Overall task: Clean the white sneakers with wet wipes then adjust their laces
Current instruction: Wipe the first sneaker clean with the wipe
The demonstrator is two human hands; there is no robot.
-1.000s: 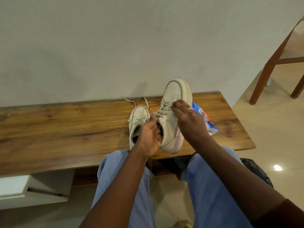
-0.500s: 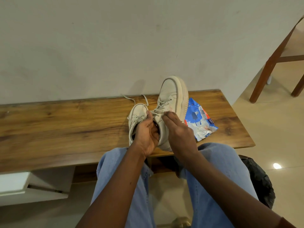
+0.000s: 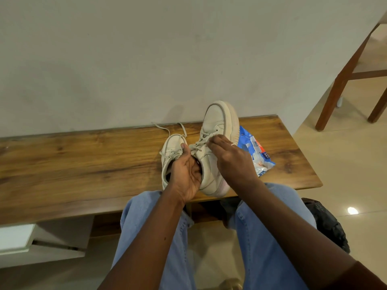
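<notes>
Two white sneakers sit on the wooden bench (image 3: pixel 83 164). The right sneaker (image 3: pixel 219 130) is tilted up with its toe raised towards the wall. My left hand (image 3: pixel 185 176) grips it at the collar, thumb up by the tongue. My right hand (image 3: pixel 230 158) pinches its laces (image 3: pixel 201 141) near the middle eyelets. The left sneaker (image 3: pixel 170 151) lies flat beside it, partly hidden by my left hand, with loose lace ends (image 3: pixel 165 127) trailing towards the wall. A blue wet wipes pack (image 3: pixel 257 151) lies to the right of the shoes.
A white wall rises right behind the bench. A wooden chair (image 3: pixel 343 80) stands on the tiled floor at the right. A black bag (image 3: pixel 328 225) sits by my right knee. A white shelf (image 3: pixel 18 237) sits under the bench at the left.
My right hand went down to the shoe's tongue, then moved back up to the laces. The sneaker stays tilted in my left hand.
</notes>
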